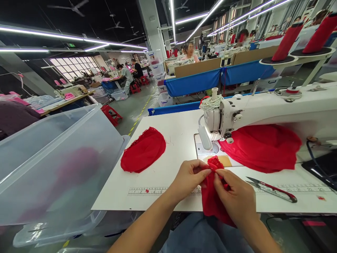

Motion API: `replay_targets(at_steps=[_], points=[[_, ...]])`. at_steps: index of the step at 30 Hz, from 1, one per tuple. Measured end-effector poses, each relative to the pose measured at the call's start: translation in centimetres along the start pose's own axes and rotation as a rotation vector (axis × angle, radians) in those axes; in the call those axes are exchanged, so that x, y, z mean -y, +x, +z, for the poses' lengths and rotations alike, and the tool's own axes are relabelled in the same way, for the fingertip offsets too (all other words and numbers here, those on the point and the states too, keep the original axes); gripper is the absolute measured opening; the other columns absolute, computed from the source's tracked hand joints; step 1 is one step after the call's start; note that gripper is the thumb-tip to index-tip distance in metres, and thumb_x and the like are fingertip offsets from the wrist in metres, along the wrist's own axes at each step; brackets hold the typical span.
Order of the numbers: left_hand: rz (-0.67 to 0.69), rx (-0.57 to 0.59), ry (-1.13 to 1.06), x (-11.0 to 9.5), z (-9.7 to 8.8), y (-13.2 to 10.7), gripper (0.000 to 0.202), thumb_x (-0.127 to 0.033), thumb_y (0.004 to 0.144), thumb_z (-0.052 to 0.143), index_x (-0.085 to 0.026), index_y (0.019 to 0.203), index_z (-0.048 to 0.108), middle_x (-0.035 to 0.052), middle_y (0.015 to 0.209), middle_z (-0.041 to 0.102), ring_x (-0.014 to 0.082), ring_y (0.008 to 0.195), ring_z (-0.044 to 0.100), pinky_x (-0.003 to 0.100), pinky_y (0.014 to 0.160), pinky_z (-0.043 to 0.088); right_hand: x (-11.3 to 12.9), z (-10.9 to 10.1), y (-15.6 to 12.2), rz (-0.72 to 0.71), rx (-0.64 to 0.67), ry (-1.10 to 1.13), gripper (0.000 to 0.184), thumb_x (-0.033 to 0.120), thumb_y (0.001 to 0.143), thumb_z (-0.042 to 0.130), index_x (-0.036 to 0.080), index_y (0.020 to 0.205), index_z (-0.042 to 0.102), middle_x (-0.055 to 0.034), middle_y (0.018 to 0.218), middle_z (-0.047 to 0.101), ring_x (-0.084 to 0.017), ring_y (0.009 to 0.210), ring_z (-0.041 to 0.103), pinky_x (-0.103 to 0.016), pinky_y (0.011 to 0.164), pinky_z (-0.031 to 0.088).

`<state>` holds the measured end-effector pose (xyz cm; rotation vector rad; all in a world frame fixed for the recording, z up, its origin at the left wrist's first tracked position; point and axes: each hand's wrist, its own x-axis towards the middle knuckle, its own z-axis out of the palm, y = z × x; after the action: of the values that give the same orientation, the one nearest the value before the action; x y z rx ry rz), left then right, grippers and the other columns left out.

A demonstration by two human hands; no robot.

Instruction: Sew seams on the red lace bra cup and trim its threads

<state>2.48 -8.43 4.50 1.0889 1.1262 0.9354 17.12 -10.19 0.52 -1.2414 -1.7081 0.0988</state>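
left hand [190, 175] and right hand [235, 195] both pinching red fabric piece [212, 196] beside sewing machine [263, 109].

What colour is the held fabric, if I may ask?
The fabric is red; head view.

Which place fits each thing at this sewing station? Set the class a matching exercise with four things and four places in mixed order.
Things
1. red lace piece
2. thread snips
3. clear plastic bin
4. red thread cones

Places
a. upright behind the sewing machine, far right
b. pinched between the left hand and the right hand
c. beside the table, at its left
d. flat on the table near the printed ruler, right side

Pairs: 1-b, 2-d, 3-c, 4-a
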Motion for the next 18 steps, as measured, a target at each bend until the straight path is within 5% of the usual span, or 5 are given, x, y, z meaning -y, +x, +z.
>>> replay_targets(at_steps=[6,10,18], points=[[0.048,-0.023,0.112,-0.43,0.03,-0.23,0.033,-0.046,0.072,0.071,-0.016,0.073,0.059,-0.0006,0.064,0.054,0.0138,0.063,0.053,0.025,0.051,0.048,-0.01,-0.38,-0.13,0.068,-0.001,0.030,0.021,0.026,0.090,0.050,0.022,0.076,0.065,-0.0007,0.070,0.072,-0.013,0.055,0.063,-0.025,0.053,0.045],[0.067,0.014,0.185,-0.18,0.06,-0.48,0.024,-0.040,0.077,0.065,-0.016,0.081,0.063,0.0017,0.075,0.058,0.0134,0.067,0.052,0.025,0.057,0.044,0.11,-0.21,-0.37,0.003,-0.005,0.082,0.019,0.025,0.091,0.051,0.020,0.081,0.066,-0.0011,0.073,0.073,-0.013,0.059,0.066,-0.024,0.058,0.047],[0.086,-0.037,0.176,0.17,-0.24,-0.29,0.019,-0.032,0.078,0.063,-0.016,0.071,0.055,-0.0017,0.066,0.053,0.0100,0.062,0.047,0.023,0.056,0.040,-0.03,-0.36,-0.20,-0.045,-0.030,-0.009,0.025,0.025,0.092,0.047,0.020,0.074,0.064,0.0001,0.067,0.070,-0.012,0.054,0.065,-0.023,0.052,0.043]])
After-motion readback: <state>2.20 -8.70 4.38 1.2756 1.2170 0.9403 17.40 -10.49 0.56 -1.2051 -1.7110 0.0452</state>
